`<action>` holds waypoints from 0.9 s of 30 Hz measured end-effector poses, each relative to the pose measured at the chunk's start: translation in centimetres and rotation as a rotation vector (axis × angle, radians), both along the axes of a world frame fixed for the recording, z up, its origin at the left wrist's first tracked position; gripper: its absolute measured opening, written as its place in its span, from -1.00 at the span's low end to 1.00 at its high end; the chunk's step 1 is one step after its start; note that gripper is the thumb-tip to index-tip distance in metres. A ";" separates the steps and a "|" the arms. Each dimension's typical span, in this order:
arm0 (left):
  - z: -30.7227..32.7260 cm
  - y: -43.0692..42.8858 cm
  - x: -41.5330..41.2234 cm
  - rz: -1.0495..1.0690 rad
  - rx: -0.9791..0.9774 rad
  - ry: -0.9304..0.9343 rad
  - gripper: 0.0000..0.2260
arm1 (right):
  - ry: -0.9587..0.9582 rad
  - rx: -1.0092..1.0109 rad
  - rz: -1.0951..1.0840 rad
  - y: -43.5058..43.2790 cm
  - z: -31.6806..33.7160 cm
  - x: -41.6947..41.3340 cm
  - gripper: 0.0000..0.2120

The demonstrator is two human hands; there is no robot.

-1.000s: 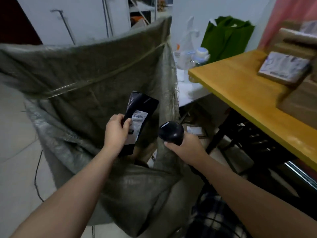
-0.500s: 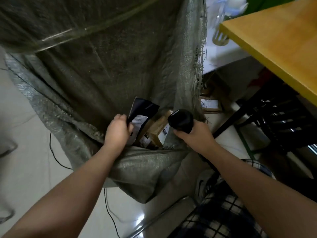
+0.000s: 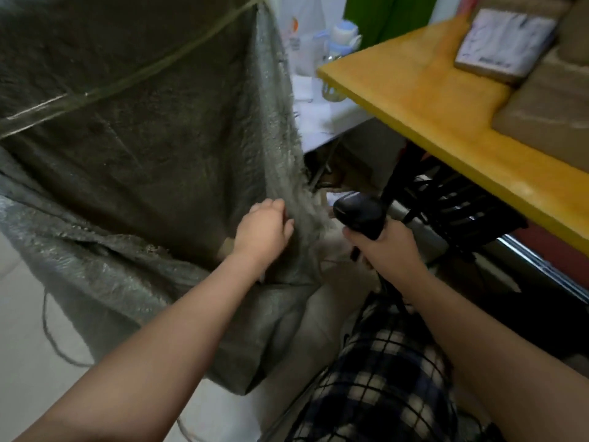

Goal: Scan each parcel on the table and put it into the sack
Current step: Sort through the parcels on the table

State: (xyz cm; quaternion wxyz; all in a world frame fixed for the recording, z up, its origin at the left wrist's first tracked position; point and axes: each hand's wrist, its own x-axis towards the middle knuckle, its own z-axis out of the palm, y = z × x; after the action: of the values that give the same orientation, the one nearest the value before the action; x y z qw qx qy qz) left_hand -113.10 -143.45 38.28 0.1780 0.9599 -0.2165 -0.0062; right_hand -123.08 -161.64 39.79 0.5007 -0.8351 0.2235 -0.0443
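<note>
— What is seen of the furniture?
— A table (image 3: 414, 90) with a yellow top is placed at the right. Black slatted framework (image 3: 462, 208) is seen under its long edge.
— And past the table's far corner?
— A low white surface (image 3: 322, 122) is found there. A bottle with a pale blue cap (image 3: 341, 31) is seen just beside that corner, and something green (image 3: 382, 20) behind it.
— And the floor (image 3: 19, 314)?
— It is pale and smooth. A dark cable (image 3: 45, 320) is laid on it at the left. Everything is lit softly.
</note>
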 end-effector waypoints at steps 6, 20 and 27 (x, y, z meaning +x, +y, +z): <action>5.9 -10.1 -5.9 -0.340 -0.116 -0.109 -0.76 | -0.157 -0.093 -0.293 -5.2 5.1 -9.7 -0.79; 11.1 -30.9 -23.8 -1.071 -0.181 -0.207 -0.56 | -0.415 -0.205 -0.932 -15.6 9.1 -31.8 -0.75; 10.2 -35.6 -26.8 -1.208 0.122 -0.256 -0.22 | -0.447 -0.098 -1.110 -17.0 8.5 -35.8 -0.49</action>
State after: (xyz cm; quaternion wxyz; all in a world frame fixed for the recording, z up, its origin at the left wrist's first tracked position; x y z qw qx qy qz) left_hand -139.90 -179.01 48.51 0.0602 0.6695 -0.7403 -0.0028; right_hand -158.85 -178.64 48.24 0.3985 -0.5862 0.5131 -0.4841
